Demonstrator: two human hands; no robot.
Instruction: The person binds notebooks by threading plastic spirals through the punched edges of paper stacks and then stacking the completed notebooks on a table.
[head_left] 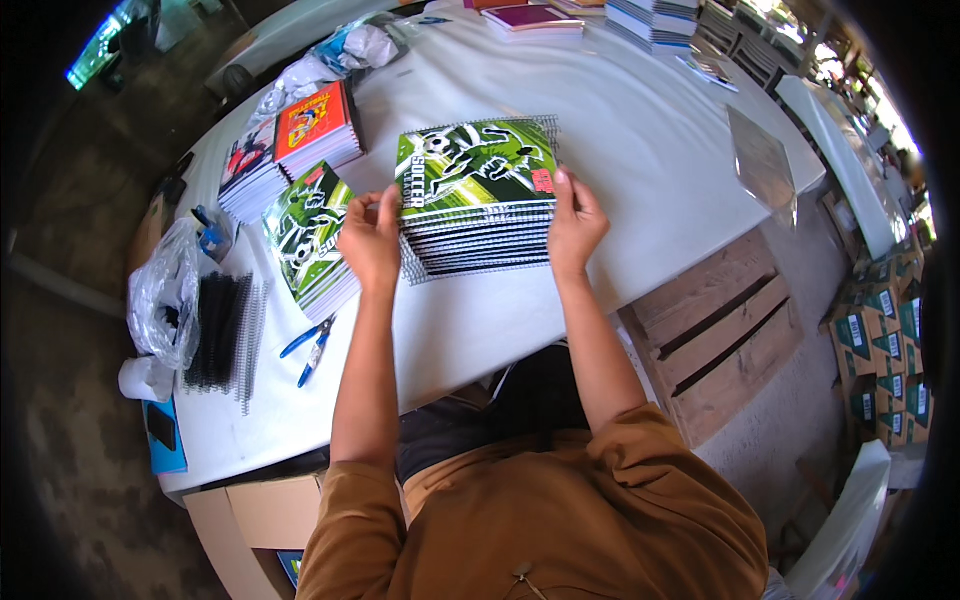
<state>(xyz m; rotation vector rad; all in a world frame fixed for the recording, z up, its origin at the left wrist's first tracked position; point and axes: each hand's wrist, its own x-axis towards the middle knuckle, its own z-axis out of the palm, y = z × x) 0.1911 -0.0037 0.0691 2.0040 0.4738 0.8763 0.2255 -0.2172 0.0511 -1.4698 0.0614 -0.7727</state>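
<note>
A stack of spiral-bound notebooks (475, 165) with green soccer-themed covers lies in front of me, black spines and wire coils showing along its near side. My left hand (370, 240) grips the left edge of the top notebook, thumb and fingers closed. At the opposite edge, my right hand (578, 228) holds the same notebook with its thumb on the cover. Whether it is lifted off the pile I cannot tell. Left of my left hand sits a second pile of green-covered books (305, 225), turned at an angle. Blue-handled pliers (312, 350) lie below that pile.
Black binding coils (218, 332) and clear coils (250, 350) lie at the left, beside a plastic bag (165, 290). Red-covered notebooks (315, 120) stand behind. More book stacks (650, 25) line the far edge. A wooden pallet (715, 330) is right of the table.
</note>
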